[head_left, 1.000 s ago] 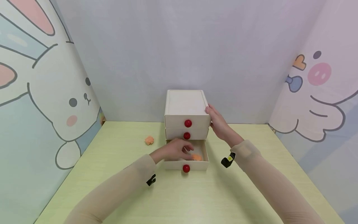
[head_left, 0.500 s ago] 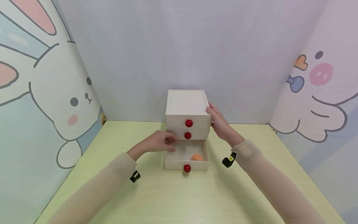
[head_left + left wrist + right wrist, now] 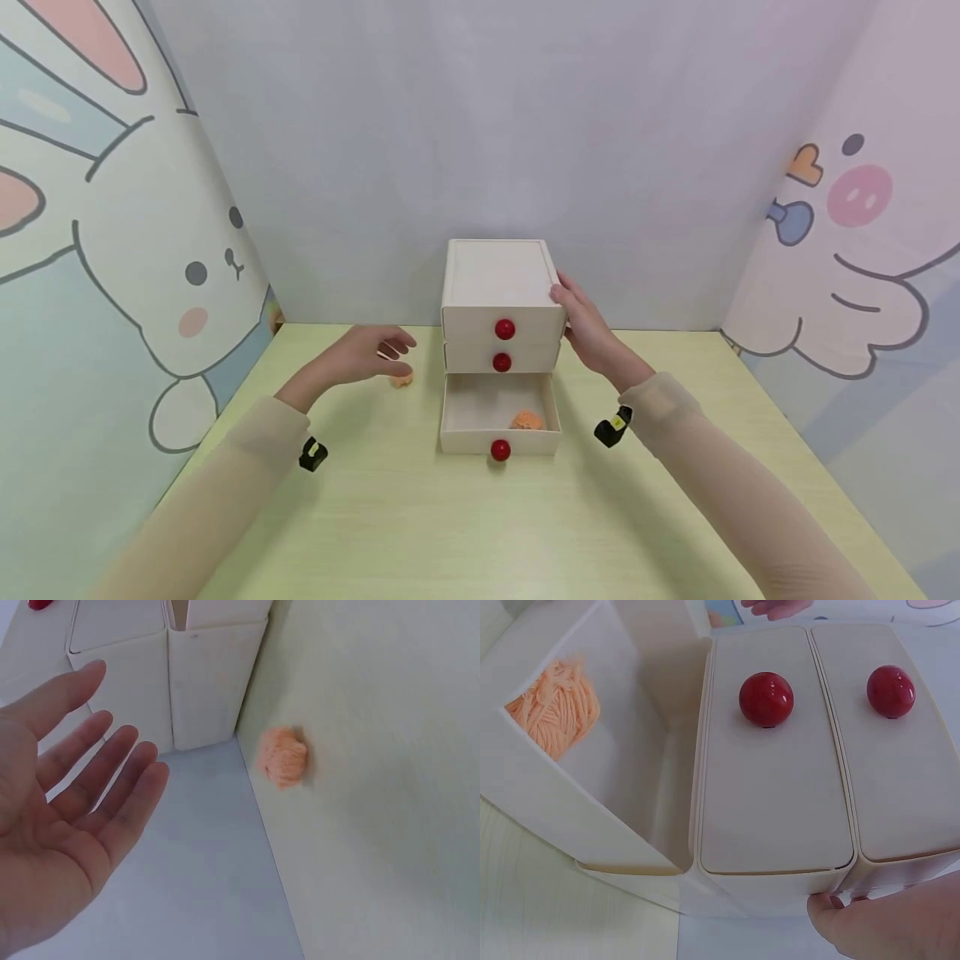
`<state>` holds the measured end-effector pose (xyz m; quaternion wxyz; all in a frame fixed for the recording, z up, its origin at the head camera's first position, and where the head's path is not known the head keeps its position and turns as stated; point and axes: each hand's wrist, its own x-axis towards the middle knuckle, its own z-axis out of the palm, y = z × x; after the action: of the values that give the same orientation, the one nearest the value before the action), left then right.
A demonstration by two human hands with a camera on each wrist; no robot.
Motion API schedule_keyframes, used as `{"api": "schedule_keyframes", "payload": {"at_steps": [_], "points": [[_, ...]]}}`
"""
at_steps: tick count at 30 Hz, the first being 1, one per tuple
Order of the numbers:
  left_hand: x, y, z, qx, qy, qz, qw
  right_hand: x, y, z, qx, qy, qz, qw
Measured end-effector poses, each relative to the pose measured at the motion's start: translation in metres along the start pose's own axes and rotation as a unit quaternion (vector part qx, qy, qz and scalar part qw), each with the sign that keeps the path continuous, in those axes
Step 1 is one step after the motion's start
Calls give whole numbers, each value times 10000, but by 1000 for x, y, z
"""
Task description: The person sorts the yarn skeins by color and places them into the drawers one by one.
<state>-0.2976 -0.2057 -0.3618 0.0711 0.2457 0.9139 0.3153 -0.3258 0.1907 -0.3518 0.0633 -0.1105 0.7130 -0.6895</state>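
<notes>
My left hand [image 3: 360, 354] hovers over the table to the left of a white drawer box [image 3: 498, 275], fingers spread loosely and palm bare in the left wrist view. Just under its fingertips in the head view lies a small bundle of orange yarn [image 3: 401, 380], also visible on the table in the left wrist view as an orange yarn bundle [image 3: 283, 757]. My right hand [image 3: 592, 333] rests against the box's right side, one fingertip at the top edge. The bottom drawer [image 3: 483, 400] is pulled out, with another orange yarn bundle [image 3: 559, 709] in its front right corner.
Both upper drawers are closed, each with a red knob [image 3: 505, 329]. The pale table [image 3: 450, 525] extends in front of the box. A grey backdrop [image 3: 495, 125] stands behind, with cartoon-printed panels [image 3: 135, 250] at both sides.
My left hand has come out of the open drawer and moved left to above the yarn bundle on the table. The right hand and the box stay in place.
</notes>
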Motion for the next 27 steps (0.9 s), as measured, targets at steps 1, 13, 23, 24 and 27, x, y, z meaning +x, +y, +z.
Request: {"api": "schedule_keyframes", "payload": {"at_steps": [1,13,23,24,27], "points": [[0,-4,-1,48,20,-21,10000,0,0,0,-3,0,-5,10000],[6,-46,16,639,81,-148,9978,-1,-1,1,-26,-25,3,10000],[16,-61,28,679,41,-263,9973,-1,-1,1,2,-15,19,10000],[17,-62,28,675,29,-272,9973,-1,-1,1,8,-15,18,10000],[21,-65,32,646,-23,-323,9974,-1,0,1,18,-13,21,10000]]}}
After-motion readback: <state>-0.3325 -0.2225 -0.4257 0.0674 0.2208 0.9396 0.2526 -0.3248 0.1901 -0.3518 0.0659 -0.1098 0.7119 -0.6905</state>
